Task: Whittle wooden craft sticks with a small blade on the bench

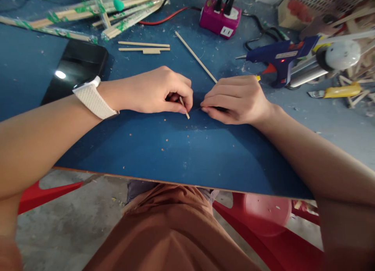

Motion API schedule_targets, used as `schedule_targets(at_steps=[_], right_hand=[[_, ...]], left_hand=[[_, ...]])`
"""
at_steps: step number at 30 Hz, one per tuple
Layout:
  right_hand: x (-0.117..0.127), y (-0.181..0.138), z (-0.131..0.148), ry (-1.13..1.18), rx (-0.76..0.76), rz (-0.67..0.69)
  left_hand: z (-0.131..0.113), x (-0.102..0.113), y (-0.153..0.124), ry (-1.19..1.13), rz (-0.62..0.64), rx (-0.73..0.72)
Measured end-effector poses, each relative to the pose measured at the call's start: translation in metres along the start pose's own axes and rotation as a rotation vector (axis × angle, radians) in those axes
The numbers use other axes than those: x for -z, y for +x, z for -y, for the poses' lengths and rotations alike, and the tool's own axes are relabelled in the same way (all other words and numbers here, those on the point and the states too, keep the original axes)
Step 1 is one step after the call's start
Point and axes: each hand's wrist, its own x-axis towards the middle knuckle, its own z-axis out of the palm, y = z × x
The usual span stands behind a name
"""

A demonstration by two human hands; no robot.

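My left hand pinches a short, thin wooden stick between thumb and fingers, its lower end near the blue tabletop. Just to the right, my right hand rests low over the table with its fingertips pressed together. A fine strand seems to show at those fingertips, but what they grip is too small to make out. Behind the right hand, a longer wooden stick lies slanting. Two more sticks lie side by side beyond my left hand, one with a small wooden piece against it.
A blue glue gun with a lit red light and a yellow cutter lie right. A purple power adapter stands at the back. Wrapped stick bundles and a black phone are left. Red chairs stand below the table edge.
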Motion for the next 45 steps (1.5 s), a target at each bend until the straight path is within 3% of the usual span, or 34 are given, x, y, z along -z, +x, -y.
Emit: schedule_targets(at_steps=[19, 25, 39, 45], right_hand=[[-0.002, -0.002, -0.002, 0.003, -0.006, -0.019], [-0.005, -0.012, -0.005, -0.025, -0.071, 0.098], [0.0, -0.01, -0.001, -0.042, -0.025, 0.157], [0.003, -0.003, -0.003, -0.136, -0.006, 0.051]], left_hand=[[-0.001, 0.0, 0.0, 0.018, 0.015, 0.011], [-0.005, 0.0, 0.001, 0.062, 0.025, 0.018], [-0.007, 0.001, -0.001, 0.079, 0.063, 0.055], [-0.007, 0.001, -0.001, 0.067, 0.058, 0.053]])
